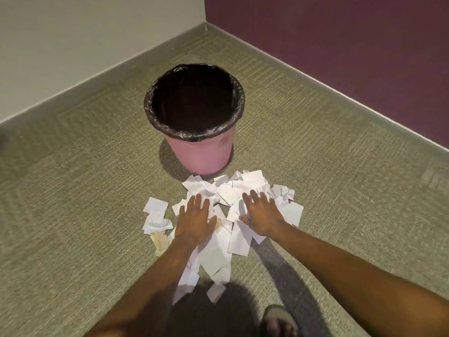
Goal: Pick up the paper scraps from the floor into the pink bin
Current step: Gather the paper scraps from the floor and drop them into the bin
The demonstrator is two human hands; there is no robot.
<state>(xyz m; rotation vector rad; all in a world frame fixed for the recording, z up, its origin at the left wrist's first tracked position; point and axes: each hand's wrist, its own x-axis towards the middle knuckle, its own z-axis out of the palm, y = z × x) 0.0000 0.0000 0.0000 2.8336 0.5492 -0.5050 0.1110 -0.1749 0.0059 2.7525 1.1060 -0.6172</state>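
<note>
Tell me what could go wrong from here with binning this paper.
The left hand and right hand lie flat on the paper scraps, so a scoop may shed loose pieces. The separate cluster at the left could get missed. The pink bin stands close behind and may tip if bumped.

1. Olive-green ribbed carpet covers the floor
2. An off-white wall on the left meets a dark purple wall at a corner
3. A grey skirting strip runs along the walls' feet
</note>
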